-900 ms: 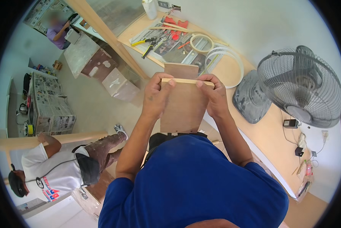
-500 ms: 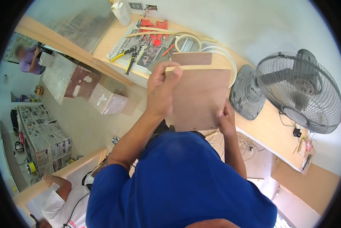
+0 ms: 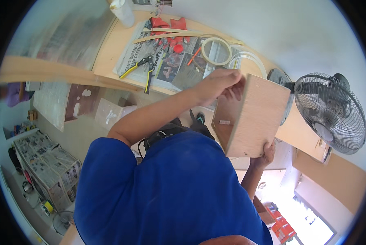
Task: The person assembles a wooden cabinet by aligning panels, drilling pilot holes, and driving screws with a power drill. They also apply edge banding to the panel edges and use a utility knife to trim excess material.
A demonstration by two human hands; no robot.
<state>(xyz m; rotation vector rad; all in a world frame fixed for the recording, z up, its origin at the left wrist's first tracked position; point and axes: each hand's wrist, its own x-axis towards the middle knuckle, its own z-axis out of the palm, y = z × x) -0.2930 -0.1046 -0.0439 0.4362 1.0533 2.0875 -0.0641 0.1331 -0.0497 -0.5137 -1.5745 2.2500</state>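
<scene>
A wooden drawer-like box [image 3: 258, 116] is held tilted in front of my chest, with its pale plywood face turned up and its hollow inside showing on the left. My right hand [image 3: 266, 155] grips its lower right edge, thumb on the face. My left hand [image 3: 220, 85] is at the upper left, by the open side; its curled fingers are blurred, and whether they grip the rim is unclear. A small white label [image 3: 224, 122] sits on the inner wall.
Ahead, a wooden counter [image 3: 102, 61] bears newspaper [image 3: 128, 55], yellow-handled pliers [image 3: 149, 67], red gloves [image 3: 178, 25], a tape roll [image 3: 216, 52] and wood strips [image 3: 162, 35]. A fan [image 3: 330, 112] stands right. Newspaper-covered furniture [image 3: 48, 159] and another person [image 3: 16, 94] are left.
The box has moved right and turned, so its hollow side now shows. My left hand has left the top edge for the open side; my right hand has moved lower. My view has swung right.
</scene>
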